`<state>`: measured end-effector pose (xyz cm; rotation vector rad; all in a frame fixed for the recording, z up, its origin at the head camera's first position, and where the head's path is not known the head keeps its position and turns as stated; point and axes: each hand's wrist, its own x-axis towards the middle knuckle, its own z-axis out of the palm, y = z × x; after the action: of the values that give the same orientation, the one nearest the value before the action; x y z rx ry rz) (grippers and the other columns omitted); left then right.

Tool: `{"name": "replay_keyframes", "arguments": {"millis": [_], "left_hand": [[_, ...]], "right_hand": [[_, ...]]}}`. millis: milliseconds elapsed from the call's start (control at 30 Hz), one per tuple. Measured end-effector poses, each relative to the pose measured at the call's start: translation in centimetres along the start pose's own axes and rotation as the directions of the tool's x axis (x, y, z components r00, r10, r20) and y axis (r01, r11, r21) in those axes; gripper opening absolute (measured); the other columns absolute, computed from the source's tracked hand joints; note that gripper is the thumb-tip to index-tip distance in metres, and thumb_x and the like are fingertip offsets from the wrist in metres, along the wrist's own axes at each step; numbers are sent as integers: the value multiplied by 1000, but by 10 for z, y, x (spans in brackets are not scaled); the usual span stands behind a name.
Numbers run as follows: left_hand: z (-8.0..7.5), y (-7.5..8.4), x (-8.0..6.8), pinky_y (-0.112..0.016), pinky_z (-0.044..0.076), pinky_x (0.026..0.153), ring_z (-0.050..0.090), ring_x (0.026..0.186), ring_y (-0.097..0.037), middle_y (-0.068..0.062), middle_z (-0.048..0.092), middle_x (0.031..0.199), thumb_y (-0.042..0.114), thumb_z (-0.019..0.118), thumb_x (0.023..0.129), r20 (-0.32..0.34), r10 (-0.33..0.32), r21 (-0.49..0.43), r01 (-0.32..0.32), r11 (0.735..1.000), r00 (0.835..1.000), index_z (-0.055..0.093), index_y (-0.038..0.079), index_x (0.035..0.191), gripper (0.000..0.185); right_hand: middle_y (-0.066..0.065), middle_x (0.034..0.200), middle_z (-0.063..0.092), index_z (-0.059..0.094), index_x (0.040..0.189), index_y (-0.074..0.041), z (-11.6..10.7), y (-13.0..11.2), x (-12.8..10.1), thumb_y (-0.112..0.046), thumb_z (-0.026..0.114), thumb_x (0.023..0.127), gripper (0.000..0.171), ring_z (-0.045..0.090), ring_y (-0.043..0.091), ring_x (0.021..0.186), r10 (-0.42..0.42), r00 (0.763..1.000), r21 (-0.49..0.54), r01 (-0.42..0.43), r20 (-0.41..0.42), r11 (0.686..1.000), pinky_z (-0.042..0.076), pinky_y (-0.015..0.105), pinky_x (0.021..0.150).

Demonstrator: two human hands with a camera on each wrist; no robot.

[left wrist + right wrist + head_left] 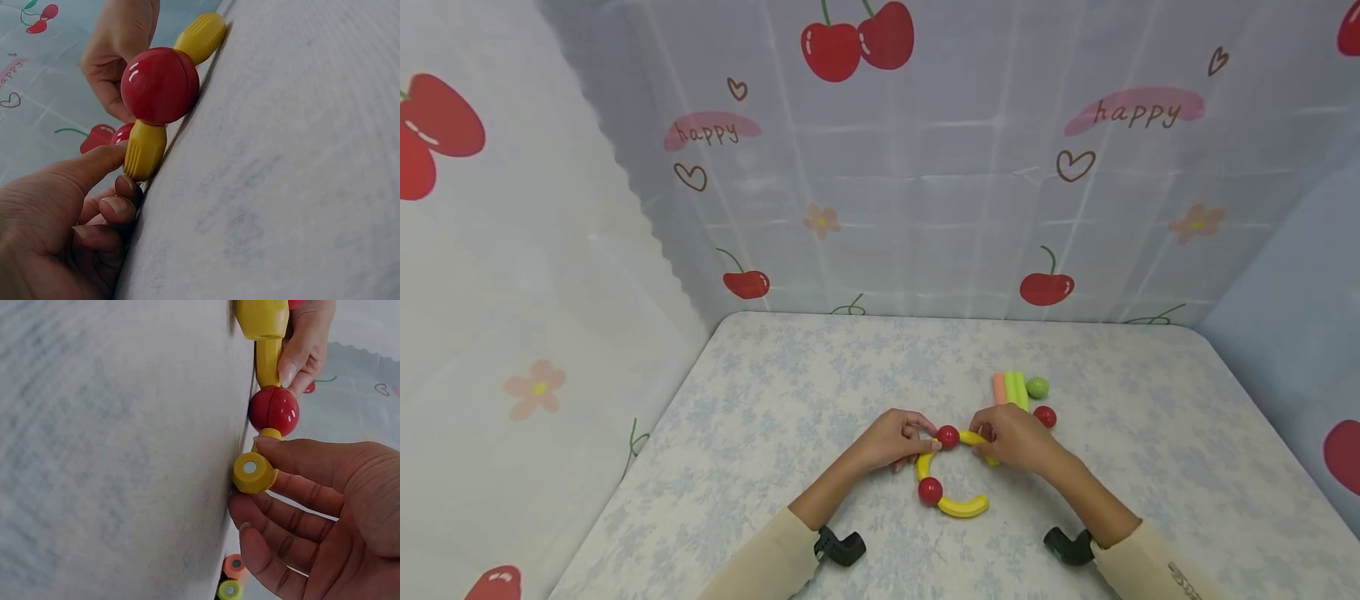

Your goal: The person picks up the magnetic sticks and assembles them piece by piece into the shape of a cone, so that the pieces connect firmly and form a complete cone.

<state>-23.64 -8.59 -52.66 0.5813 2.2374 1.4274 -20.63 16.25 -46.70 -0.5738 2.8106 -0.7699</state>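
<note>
A curved chain of yellow curved rods and red balls lies on the table. My left hand [891, 440] grips it at the upper red ball [947, 437], where the left yellow rod [923, 467] joins. With thumb and fingers my right hand [1017, 437] pinches the upper right yellow rod [253, 474], which meets that ball; a pale round disc shows in its free end. The lower red ball [160, 85] links the left rod to the bottom yellow rod [964, 507]. A gap stands between the two free rod ends on the right.
Beyond my right hand lie an orange stick [998, 387] and yellow-green sticks [1015, 386] side by side. Next to them are a green ball [1037, 387] and a loose red ball [1045, 417]. Cherry-printed curtains surround the patterned table [760, 400].
</note>
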Motion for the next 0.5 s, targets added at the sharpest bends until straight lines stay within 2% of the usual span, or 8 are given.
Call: {"name": "replay_keyframes", "arguments": {"millis": [167,367,500], "left_hand": [[0,0,0,-22,37,37,43,36,-12,1,57,56,30,77,93,-2,-3,-5,3,1000,1000,75,18,101,14],[0,1,-2,-23,38,37,45,38,-11,0,60,57,33,76,93,2,-7,-18,7,1000,1000,76,16,92,17],[-1,1,-4,-23,37,38,45,38,-11,0,58,57,34,78,91,18,-6,-20,7,1000,1000,77,16,87,18]], "right_hand": [[-7,75,63,77,93,-12,1,-1,2,-12,87,81,16,52,11,65,-11,1000,-29,10,-17,1000,49,26,60],[-6,75,62,77,96,-13,2,0,5,-13,86,82,16,52,10,61,-10,1000,-41,10,-19,999,47,24,55],[-6,76,63,76,94,-14,3,0,9,-13,85,83,15,53,10,63,-12,1000,-41,11,-15,999,48,25,56]]}}
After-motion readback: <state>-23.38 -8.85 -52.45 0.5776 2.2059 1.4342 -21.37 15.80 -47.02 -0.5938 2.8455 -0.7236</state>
